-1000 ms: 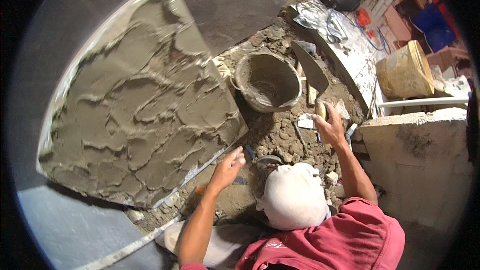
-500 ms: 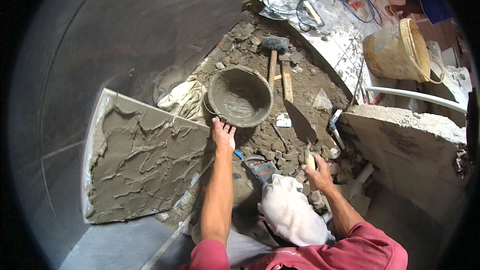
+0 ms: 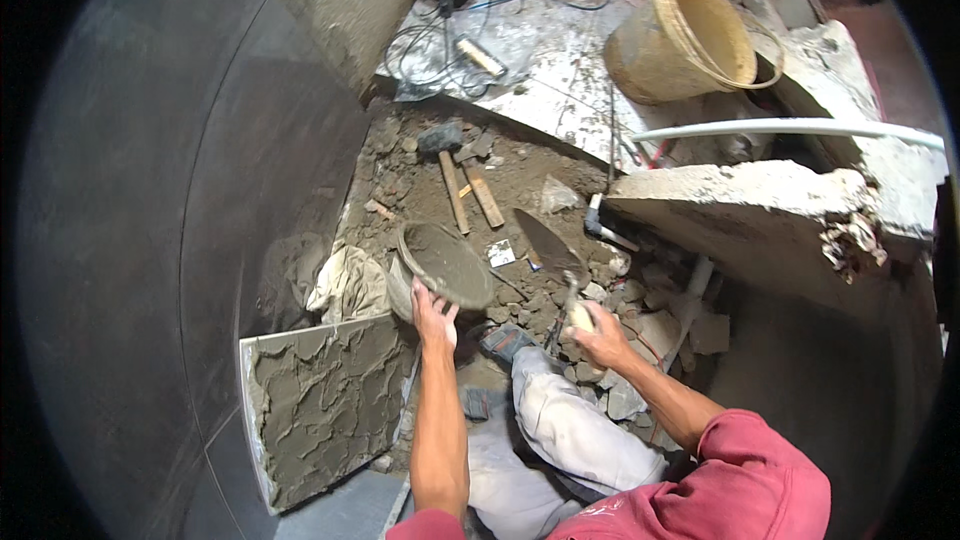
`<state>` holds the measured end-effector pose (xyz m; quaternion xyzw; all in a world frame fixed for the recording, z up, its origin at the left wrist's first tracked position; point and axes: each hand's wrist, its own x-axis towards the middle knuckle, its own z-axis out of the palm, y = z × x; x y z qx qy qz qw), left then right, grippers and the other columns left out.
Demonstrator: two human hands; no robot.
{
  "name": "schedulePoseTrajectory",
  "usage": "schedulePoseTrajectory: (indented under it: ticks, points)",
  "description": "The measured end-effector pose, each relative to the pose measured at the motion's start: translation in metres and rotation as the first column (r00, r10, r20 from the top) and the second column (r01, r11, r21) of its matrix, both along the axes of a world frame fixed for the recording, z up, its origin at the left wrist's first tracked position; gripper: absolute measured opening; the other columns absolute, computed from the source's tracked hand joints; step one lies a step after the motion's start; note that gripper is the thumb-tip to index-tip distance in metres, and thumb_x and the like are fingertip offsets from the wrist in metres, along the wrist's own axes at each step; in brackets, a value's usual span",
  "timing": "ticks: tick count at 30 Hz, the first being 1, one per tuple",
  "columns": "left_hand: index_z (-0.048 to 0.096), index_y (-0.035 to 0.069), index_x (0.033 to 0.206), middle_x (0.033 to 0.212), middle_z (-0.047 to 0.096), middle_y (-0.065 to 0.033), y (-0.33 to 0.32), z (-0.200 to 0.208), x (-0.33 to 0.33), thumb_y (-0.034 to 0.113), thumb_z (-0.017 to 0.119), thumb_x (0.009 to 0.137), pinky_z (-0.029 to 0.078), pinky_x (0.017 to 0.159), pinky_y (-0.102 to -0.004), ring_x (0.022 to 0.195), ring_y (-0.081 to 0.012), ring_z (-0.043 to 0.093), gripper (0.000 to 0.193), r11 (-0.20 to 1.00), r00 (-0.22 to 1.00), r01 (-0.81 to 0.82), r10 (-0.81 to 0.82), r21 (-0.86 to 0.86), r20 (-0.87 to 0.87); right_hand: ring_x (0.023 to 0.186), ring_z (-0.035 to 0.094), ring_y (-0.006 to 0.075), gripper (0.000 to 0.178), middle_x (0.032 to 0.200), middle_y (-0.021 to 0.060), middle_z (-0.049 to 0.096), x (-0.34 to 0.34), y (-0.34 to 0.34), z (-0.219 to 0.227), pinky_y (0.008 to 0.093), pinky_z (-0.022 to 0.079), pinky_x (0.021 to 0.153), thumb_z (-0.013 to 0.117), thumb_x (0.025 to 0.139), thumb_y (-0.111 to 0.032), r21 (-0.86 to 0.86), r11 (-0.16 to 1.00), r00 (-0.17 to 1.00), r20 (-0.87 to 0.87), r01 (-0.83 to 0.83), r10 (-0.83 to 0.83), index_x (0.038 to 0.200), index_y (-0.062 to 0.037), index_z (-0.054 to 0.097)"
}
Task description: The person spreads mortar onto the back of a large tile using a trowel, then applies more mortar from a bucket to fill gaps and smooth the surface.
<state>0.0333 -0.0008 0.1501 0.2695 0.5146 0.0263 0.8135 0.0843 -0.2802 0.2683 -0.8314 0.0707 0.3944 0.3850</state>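
My left hand grips the near edge of a dark bucket, which leans over with its mouth toward the right. Wet grey mortar coats the inside of the bucket. In my right hand is the light handle of a pointed trowel, its blade aimed up and left, just right of the bucket and apart from it. To the left of my left forearm, a tile lies tilted, its face covered with ridged, wet mortar. A crumpled pale cloth sits between the tile and the dark wall.
Beyond the bucket, a hammer and another wooden handle lie on rubble. A dirty yellowish bucket stands at the far right, near a white pipe. A broken slab edge rises on the right; dark tiled wall fills the left.
The dark bucket has tipped to the right under my left hand, now holding its near edge. My right hand still holds the trowel. The whole view has turned and shifted to the right.
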Motion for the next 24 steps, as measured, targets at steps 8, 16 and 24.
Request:
schedulePoseTrajectory:
  ticks: [8,16,24]
  points:
    - [0.033,0.011,0.14,0.127,0.048,-0.0096,-0.001,0.089,-0.096,0.05,0.039,0.095,0.035,0.097,-0.0513,0.113,-0.0235,0.046,0.06,0.968,0.975,0.22,-0.216,0.119,-0.05,0.1,0.053,0.0351,0.056,0.103,0.0205,0.053,0.019,0.129,0.053,0.0416,0.043,0.087,0.064,0.07,-0.023,0.212,0.954,0.971,0.153,-0.212,0.181,0.117,-0.0034,0.042]
    - [0.045,0.009,0.129,0.097,0.057,-0.0017,0.022,0.188,-0.148,0.055,0.037,0.094,0.047,0.078,-0.036,0.088,-0.0139,0.053,0.058,0.964,0.963,0.263,-0.265,0.026,0.058,0.107,0.045,0.0388,0.052,0.114,0.0185,0.046,-0.01,0.163,0.069,0.0443,0.039,0.091,0.062,0.062,-0.014,0.06,0.82,0.622,0.683,-0.569,0.382,0.11,-0.0027,0.045]
    - [0.053,0.005,0.119,0.088,0.06,-0.0001,0.037,0.238,-0.165,0.055,0.04,0.093,0.039,0.071,-0.0252,0.077,-0.0107,0.053,0.059,0.927,0.932,0.327,-0.348,0.187,0.098,0.102,0.048,0.0404,0.045,0.107,0.0234,0.05,-0.012,0.163,0.122,0.0461,0.04,0.088,0.056,0.065,-0.013,0.212,0.882,0.679,0.718,-0.42,0.151,0.107,-0.0027,0.047]
